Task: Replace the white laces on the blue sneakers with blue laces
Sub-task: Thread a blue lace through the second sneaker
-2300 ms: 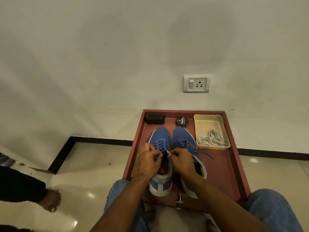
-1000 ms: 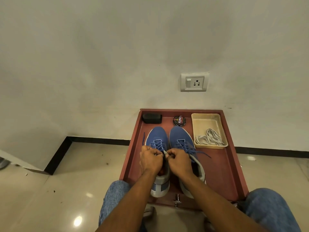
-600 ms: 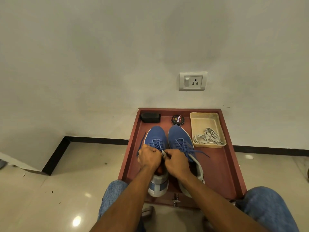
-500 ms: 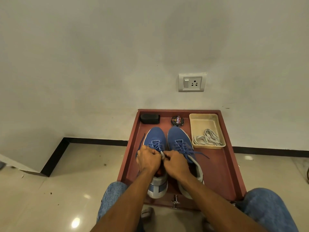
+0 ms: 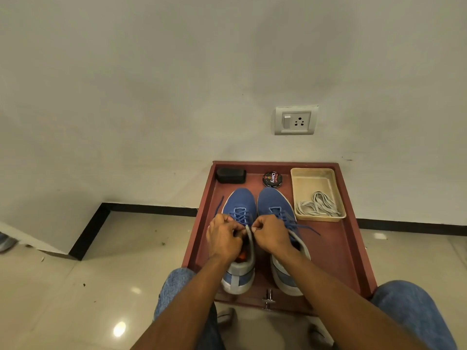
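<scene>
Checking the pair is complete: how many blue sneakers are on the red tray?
2: the left sneaker under both hands, the right sneaker beside it, toes toward the wall.

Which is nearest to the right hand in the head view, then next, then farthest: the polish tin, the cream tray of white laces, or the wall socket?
From the right hand:
1. Cream tray holding the white laces, to the hand's right on the red tray; its near corner is closest.
2. Polish tin, straight ahead past the sneaker toes.
3. Wall socket, up on the wall beyond the tray.
</scene>
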